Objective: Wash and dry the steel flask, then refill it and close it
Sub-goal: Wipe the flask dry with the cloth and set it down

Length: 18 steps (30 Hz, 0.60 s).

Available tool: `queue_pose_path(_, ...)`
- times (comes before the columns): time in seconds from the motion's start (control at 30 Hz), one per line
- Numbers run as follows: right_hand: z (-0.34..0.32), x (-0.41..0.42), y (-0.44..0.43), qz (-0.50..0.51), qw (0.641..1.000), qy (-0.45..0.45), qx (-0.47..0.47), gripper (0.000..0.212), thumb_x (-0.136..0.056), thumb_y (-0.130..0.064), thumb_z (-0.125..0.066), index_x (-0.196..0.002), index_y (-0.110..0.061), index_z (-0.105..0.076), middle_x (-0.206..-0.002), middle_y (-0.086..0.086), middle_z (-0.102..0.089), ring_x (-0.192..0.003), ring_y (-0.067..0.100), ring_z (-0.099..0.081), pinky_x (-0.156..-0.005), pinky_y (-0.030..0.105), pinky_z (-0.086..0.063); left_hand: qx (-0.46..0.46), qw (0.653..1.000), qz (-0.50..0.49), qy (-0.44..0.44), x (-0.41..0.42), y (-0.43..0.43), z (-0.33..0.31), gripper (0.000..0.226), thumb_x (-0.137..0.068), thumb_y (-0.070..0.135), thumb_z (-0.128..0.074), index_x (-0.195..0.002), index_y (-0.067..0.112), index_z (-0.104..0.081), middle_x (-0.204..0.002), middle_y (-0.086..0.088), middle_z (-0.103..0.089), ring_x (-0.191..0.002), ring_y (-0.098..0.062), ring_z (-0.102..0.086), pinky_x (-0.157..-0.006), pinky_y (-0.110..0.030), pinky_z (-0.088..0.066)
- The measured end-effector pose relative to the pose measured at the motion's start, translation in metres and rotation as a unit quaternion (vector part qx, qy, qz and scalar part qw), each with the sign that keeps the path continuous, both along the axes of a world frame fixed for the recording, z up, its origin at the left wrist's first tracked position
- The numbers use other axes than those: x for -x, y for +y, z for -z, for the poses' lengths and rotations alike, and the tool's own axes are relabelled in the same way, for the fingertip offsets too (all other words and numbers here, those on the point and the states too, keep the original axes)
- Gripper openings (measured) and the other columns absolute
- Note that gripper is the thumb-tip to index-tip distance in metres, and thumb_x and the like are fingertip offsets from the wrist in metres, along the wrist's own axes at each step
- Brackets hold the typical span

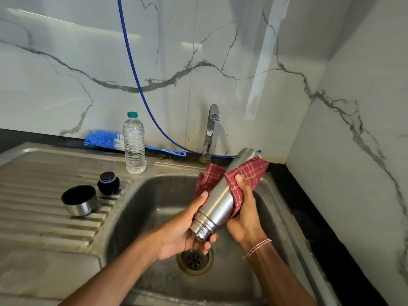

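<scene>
Steel flask [220,204] is being held tilted over sink basin [141,195], neck near-left. Left hand [183,230] is gripping its threaded neck; right hand [245,208] is clasping red checked cloth [249,171] around the body.

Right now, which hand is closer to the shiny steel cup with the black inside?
Left. The left hand grips the steel flask by its neck, right of the black-lined steel cup; the right hand, pressing the red checked cloth on the flask, lies farther right.
</scene>
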State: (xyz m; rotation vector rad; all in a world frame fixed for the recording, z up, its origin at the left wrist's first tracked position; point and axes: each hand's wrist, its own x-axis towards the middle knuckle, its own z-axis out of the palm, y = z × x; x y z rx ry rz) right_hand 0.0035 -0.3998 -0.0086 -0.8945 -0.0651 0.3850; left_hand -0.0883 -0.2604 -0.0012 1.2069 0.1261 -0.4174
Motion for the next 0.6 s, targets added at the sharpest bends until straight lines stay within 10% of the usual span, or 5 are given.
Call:
queue_pose_path(0.1,-0.002,0.0,0.007,0.059,0.998,-0.031,0.008,0.097,-0.053,-0.043,-0.098,-0.135,-0.009,-0.059,-0.119,0.018,-0.073,-0.11,0.036,-0.071,-0.095,0.05,-0.058,-0.167,0.978,-0.112,-0.05,-0.004,0.002,0.007,0.078,-0.086,0.084,-0.038,-0.124,0.02,-0.061,-0.093,-0.012,-0.076,-0.072,-0.025,-0.071,-0.072,-0.042,-0.061)
queue_pose_path(0.27,-0.002,0.001,0.007,0.152,0.988,-0.04,0.012,0.056,-0.077,-0.031,-0.084,-0.125,-0.014,-0.062,-0.111,0.015,-0.074,-0.099,0.029,-0.075,-0.094,0.051,-0.059,-0.574,0.771,-0.108,-0.255,-0.01,0.005,0.022,0.078,-0.074,0.086,-0.06,-0.124,0.029,-0.04,-0.1,0.011,-0.066,-0.084,-0.005,-0.067,-0.066,-0.024,-0.055)
queue_pose_path(0.33,0.001,0.0,0.003,0.115,0.993,-0.009,-0.009,0.07,-0.071,-0.038,-0.091,-0.129,-0.013,-0.062,-0.115,0.018,-0.074,-0.105,0.033,-0.074,-0.097,0.055,-0.058,-0.538,0.794,-0.098,-0.265,-0.013,0.006,0.02,0.067,-0.079,0.073,-0.068,-0.118,0.023,-0.044,-0.092,0.009,-0.065,-0.077,-0.004,-0.065,-0.061,-0.022,-0.05)
queue_pose_path(0.47,0.005,0.001,0.006,0.029,1.0,0.009,0.002,0.099,-0.054,-0.045,-0.097,-0.138,-0.011,-0.057,-0.126,0.024,-0.07,-0.116,0.042,-0.069,-0.098,0.058,-0.056,-0.138,0.981,-0.049,-0.128,-0.006,0.004,0.015,0.071,-0.083,0.058,-0.069,-0.127,0.005,-0.056,-0.092,-0.01,-0.075,-0.088,-0.021,-0.072,-0.082,-0.041,-0.056)
queue_pose_path(0.6,0.0,0.001,0.011,0.094,0.995,-0.037,0.025,0.087,-0.056,-0.04,-0.092,-0.132,-0.01,-0.059,-0.117,0.017,-0.075,-0.109,0.036,-0.073,-0.095,0.054,-0.059,-0.196,0.966,-0.135,-0.099,-0.006,0.002,0.017,0.07,-0.083,0.067,-0.06,-0.126,0.012,-0.053,-0.094,-0.01,-0.078,-0.079,-0.019,-0.073,-0.07,-0.034,-0.056)
